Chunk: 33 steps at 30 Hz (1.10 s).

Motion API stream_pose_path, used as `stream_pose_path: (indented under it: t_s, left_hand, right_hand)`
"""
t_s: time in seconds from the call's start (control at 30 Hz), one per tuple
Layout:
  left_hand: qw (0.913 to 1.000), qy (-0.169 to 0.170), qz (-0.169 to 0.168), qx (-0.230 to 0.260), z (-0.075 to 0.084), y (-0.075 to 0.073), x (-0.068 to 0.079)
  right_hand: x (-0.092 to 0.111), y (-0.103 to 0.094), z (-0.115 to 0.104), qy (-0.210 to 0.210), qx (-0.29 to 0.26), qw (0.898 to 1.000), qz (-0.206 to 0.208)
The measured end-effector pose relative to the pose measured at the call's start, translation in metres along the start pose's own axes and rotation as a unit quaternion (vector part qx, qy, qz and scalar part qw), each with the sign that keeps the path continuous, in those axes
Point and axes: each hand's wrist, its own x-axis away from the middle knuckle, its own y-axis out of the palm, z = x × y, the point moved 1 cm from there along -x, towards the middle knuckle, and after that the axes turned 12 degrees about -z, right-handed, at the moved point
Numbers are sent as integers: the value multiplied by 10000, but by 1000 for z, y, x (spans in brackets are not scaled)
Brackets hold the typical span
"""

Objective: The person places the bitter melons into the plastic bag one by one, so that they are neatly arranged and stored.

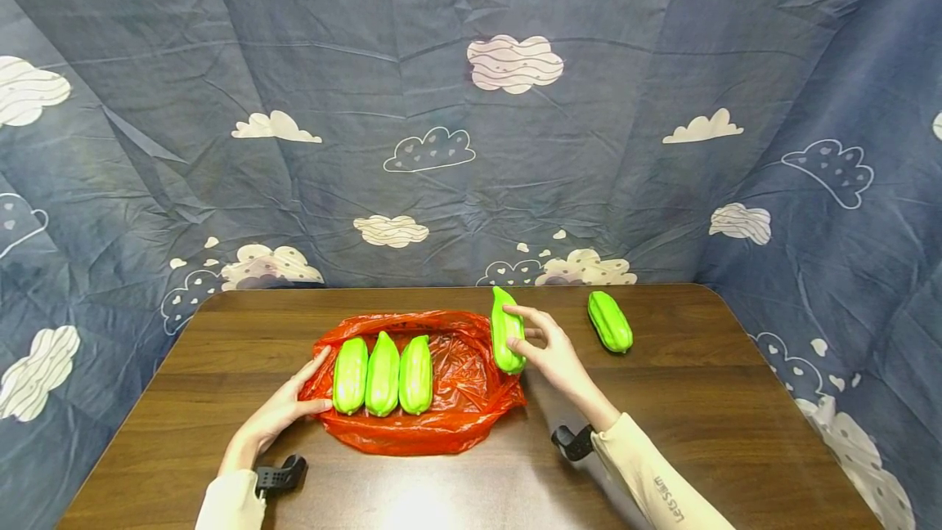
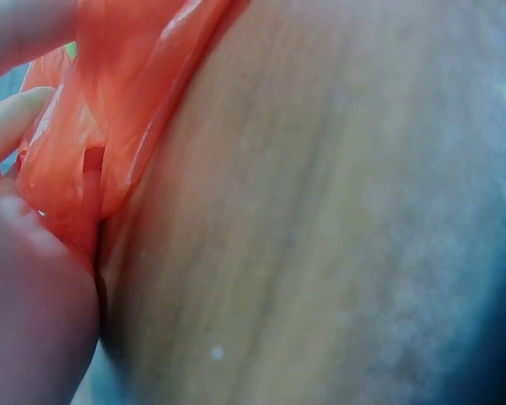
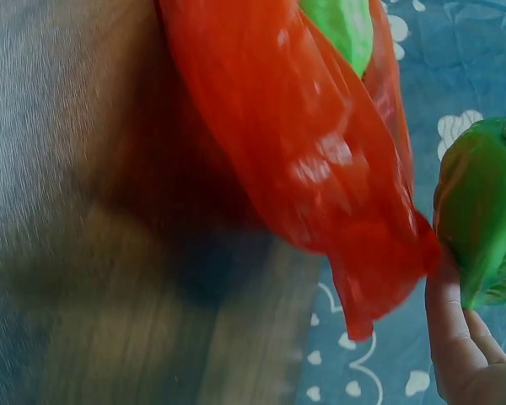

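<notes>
A red plastic bag (image 1: 464,375) lies spread on the table with its mouth facing up. Three green papayas (image 1: 383,375) sit side by side in its left half. My left hand (image 1: 283,403) holds the bag's left edge, thumb and fingers spread along it; in the left wrist view red plastic lies between the fingers (image 2: 17,122). Another papaya (image 1: 506,334) is gripped by my right hand (image 1: 552,350), tilted nearly upright above the bag's right edge. The right wrist view shows this papaya (image 3: 485,211) from its stem end, fingertips against it.
One more green papaya (image 1: 610,322) lies on the brown wooden table (image 1: 684,415), towards the back right. Behind the table hangs a dark blue cloth (image 1: 589,170) with cloud prints. Both wrists wear black straps (image 1: 281,474).
</notes>
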Motion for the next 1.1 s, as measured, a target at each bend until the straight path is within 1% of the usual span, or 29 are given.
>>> stream_pose_path:
  t_s: [0.13,0.37,0.57,0.7,0.93,1.0,1.1]
  left_hand:
    - [10000,25,-12,10,0,0,0]
    - [9999,-40,11,-111,0,0,0]
    - [10000,-39,19,-64,0,-1,0]
    - [9999,-85,39,-127,1,-1,1]
    - [9999,-101,25,-116,3,0,1]
    - [9999,-113,22,-112,3,0,1]
    - [9998,-151,44,-103,3,0,1]
  right_hand:
    - [1,9,-2,-69,-46,9999,-84]
    - [1,23,-4,-2,-93,9997,-247]
    - [0,35,-4,-161,-32,9991,-380]
    - [-1,42,-5,-205,28,9987,-468]
    - [-4,55,-6,-547,325,9959,-649]
    - [-4,58,-6,-507,357,9957,-690]
    - [-6,63,-4,-336,332,9962,-739]
